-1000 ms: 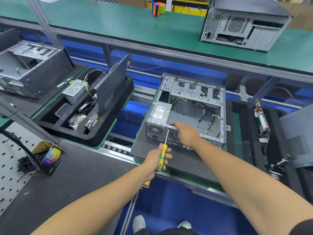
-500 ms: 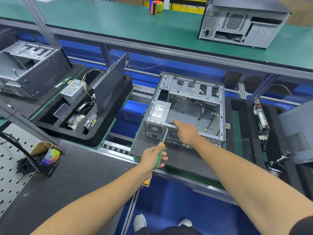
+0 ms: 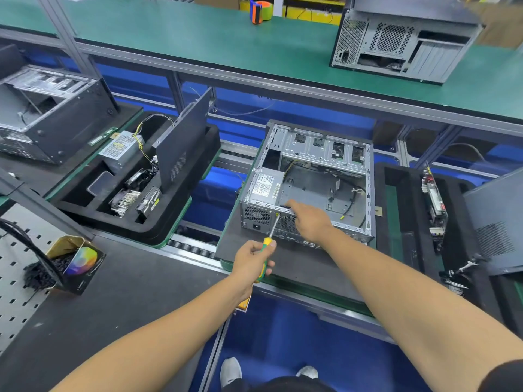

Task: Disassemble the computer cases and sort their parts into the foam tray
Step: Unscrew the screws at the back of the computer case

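Observation:
An open computer case (image 3: 322, 154) lies on its side on a dark mat in front of me, with the grey power supply (image 3: 264, 186) in its near left corner. My left hand (image 3: 252, 261) grips a yellow-green screwdriver (image 3: 266, 244), its tip on the case's rear edge beside the power supply. On the rear top rail lies my right hand (image 3: 310, 222), fingers curled over the rail next to the screwdriver tip. A black foam tray (image 3: 181, 233) at the left holds a power supply, a side panel and several smaller parts.
Another foam tray (image 3: 396, 216) at the right holds a circuit board (image 3: 433, 196) and a side panel (image 3: 498, 222). A stripped case (image 3: 51, 117) stands at the far left, a further case (image 3: 404, 41) on the green shelf. A box of black ties (image 3: 70, 264) sits near left.
The left hand has slid a little up the screwdriver handle; its tip stays at the case's rear edge. The right hand stays on the rail.

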Demonstrator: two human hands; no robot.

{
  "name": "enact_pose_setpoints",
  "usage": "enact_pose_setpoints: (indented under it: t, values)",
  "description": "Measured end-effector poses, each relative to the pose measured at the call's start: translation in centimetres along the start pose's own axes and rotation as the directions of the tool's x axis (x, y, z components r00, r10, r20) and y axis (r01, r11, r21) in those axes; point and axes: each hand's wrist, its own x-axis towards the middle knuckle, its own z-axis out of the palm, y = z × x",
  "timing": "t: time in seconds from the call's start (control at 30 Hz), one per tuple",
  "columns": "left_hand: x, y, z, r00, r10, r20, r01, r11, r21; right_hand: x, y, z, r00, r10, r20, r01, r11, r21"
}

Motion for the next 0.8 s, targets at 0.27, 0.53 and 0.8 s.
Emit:
enact_pose_setpoints:
  t: [0.27,0.53,0.8]
  values:
    - [-0.02,0.7,0.52,0.986,-0.139,0.088,0.138,0.99,0.023,0.0,0.01,0.0,1.0,-0.006,-0.004,0.006,1.0,-0.002]
    - [0.23,0.06,0.31,0.998,-0.034,0.054,0.027,0.992,0.121,-0.03,-0.04,0.03,1.0,-0.003,-0.009,0.002,1.0,-0.007]
    - [0.25,0.07,0.27,0.987,-0.058,0.152,0.052,0.998,0.046,0.02,0.13,0.15,1.0,-0.004,0.009,0.004,1.0,-0.019]
